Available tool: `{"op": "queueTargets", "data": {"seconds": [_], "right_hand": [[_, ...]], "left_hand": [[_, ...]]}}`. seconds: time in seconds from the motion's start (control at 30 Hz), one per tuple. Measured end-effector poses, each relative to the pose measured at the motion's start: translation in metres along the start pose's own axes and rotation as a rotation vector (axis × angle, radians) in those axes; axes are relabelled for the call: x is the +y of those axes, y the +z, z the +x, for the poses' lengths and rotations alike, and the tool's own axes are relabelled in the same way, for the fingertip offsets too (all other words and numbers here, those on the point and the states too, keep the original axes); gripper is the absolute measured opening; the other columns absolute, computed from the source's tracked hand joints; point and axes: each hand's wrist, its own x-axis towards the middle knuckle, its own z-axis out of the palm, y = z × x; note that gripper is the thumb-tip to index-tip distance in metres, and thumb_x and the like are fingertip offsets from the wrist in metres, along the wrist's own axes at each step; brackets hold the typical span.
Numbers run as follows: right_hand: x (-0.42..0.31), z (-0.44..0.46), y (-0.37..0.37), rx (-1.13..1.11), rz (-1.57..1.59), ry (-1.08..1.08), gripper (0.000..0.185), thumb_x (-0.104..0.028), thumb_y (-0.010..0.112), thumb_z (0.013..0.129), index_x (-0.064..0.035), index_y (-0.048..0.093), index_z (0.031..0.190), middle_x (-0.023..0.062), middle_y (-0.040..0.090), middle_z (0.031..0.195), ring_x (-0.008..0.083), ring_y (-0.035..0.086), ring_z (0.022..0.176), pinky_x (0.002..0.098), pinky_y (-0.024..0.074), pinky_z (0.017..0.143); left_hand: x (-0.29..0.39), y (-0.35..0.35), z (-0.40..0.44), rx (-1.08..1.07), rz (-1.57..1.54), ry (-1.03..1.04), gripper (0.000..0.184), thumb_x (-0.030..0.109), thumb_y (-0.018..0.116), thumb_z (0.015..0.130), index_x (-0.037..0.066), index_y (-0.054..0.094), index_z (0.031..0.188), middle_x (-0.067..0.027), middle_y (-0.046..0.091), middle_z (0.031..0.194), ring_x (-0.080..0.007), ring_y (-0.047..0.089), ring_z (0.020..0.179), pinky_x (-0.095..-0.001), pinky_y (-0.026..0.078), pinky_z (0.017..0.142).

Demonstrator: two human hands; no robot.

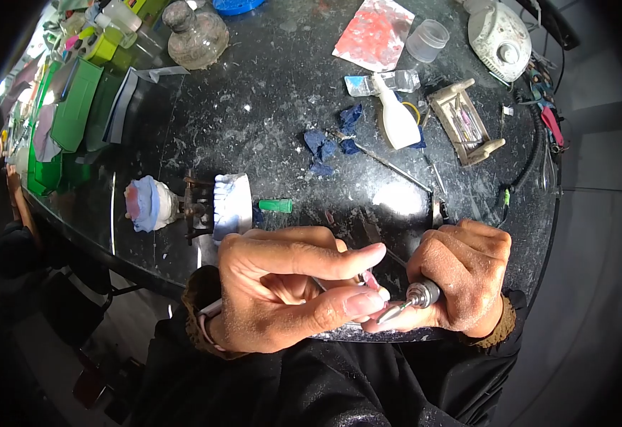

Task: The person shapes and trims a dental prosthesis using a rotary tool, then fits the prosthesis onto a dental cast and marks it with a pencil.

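My left hand point(282, 295) pinches a small pink denture piece point(370, 280) between thumb and fingers; most of it is hidden behind them. My right hand point(464, 274), dusted with powder, wraps round a rotary handpiece point(426, 290). The handpiece's metal bur point(394, 313) points left, close below the denture piece; I cannot tell whether they touch. Just beyond my left hand lies a metal articulator point(197, 206), with a white dental cast point(234, 203) on its right and a second cast bearing blue and pink material point(153, 205) on its left. A green cap point(275, 206) lies beside the white cast.
A white squeeze bottle point(398, 122), a wooden tray of burs point(465, 122) and a thin metal tool point(393, 167) lie beyond my hands. Farther off are a white control unit point(499, 39), a plastic cup point(428, 40), a glass flask point(196, 39) and a green bin point(76, 107).
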Motion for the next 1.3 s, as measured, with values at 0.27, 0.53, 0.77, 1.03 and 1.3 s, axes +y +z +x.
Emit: {"op": "queueTargets", "data": {"seconds": [0.27,0.53,0.77,1.03,1.3], "right_hand": [[0.000,0.001,0.000,-0.011,0.032,-0.026,0.052,-0.055,0.074,0.061,-0.0095,0.049,0.058,-0.0011,0.046,0.051,0.0110,0.043,0.037,0.0246,0.0316,0.036],[0.002,-0.002,0.004,0.035,-0.028,-0.066,0.054,-0.058,0.070,0.062,-0.0092,0.047,0.057,-0.0006,0.046,0.051,0.0115,0.041,0.037,0.0250,0.0298,0.037],[0.002,0.000,0.003,0.031,-0.092,-0.116,0.057,-0.061,0.070,0.061,-0.0094,0.047,0.056,-0.0009,0.043,0.049,0.0100,0.040,0.038,0.0231,0.0262,0.037],[0.002,0.001,0.003,0.064,-0.113,-0.115,0.055,-0.059,0.070,0.064,-0.0092,0.047,0.056,-0.0007,0.043,0.050,0.0099,0.041,0.039,0.0228,0.0256,0.037],[-0.002,0.000,0.004,0.064,-0.146,-0.094,0.056,-0.059,0.068,0.066,-0.0085,0.046,0.055,-0.0011,0.040,0.050,0.0093,0.037,0.038,0.0236,0.0222,0.037]], "left_hand": [[-0.002,-0.002,-0.002,-0.005,-0.025,-0.039,0.029,-0.004,0.070,0.076,-0.008,0.063,0.103,-0.0101,0.065,0.073,-0.0011,0.054,0.057,-0.0148,0.034,0.043],[-0.003,0.003,-0.003,0.026,-0.090,-0.014,0.028,-0.007,0.069,0.076,-0.010,0.062,0.102,-0.0117,0.064,0.073,-0.0064,0.061,0.063,-0.0151,0.039,0.047],[-0.003,0.004,-0.004,0.037,-0.185,-0.085,0.027,-0.008,0.069,0.075,-0.010,0.062,0.101,-0.0121,0.064,0.072,-0.0075,0.062,0.064,-0.0156,0.041,0.047],[-0.003,0.005,-0.003,0.041,-0.180,-0.067,0.025,-0.007,0.069,0.075,-0.008,0.063,0.100,-0.0124,0.065,0.071,-0.0083,0.064,0.064,-0.0146,0.041,0.046],[-0.007,0.005,-0.002,0.031,-0.198,-0.044,0.026,-0.007,0.069,0.075,-0.008,0.064,0.100,-0.0124,0.065,0.072,-0.0078,0.064,0.064,-0.0146,0.042,0.047]]}}
